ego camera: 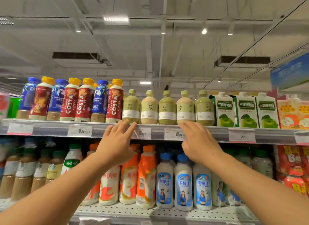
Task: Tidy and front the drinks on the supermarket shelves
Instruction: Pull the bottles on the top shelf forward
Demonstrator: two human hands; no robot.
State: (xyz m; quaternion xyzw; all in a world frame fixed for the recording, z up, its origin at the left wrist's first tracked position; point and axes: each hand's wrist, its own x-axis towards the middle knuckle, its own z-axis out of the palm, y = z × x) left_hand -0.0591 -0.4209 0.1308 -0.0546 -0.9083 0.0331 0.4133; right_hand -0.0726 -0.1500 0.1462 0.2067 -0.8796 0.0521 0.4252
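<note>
— Though craning up from well below, made out a top shelf (50,129) mostly fronted: found five tea bottles (167,108) upright in one row at the front lip, alternating green and pinkish-beige, labels facing out or nearly so.

— Agreed. Noted the rightmost label turned a touch aside. Judged that row close to done, not finished.

— And further left? Saw coffee bottles (69,101) packed tight, red and blue mixed together, some leaning, some labels turned away. Reckoned plenty left to do there.

— Marked the apple cartons (224,110) on the right as tidy, square to the front.

— Glanced at the lower shelf (167,213) too: caught orange bottles (145,176) tilted against each other, coconut drink bottles (183,183) straighter. Called that level not yet tidied, as a guess only.

— Now the hands. Watched the left hand (115,146) raised, fingers (132,126) spread and fairly straight, tips at the shelf lip just under the leftmost green tea bottle. Gripped nothing.

— Touching that bottle? Could not tell; at the lip for certain, right below the base.

— Caught the right hand (199,144) alongside, fingers (185,126) loosely curved, tips against the foot of the fourth tea bottle, a pinkish one. Wrapped round nothing, pinched nothing.

— So both released, poised to nudge. Put the job somewhere near midway.
</note>
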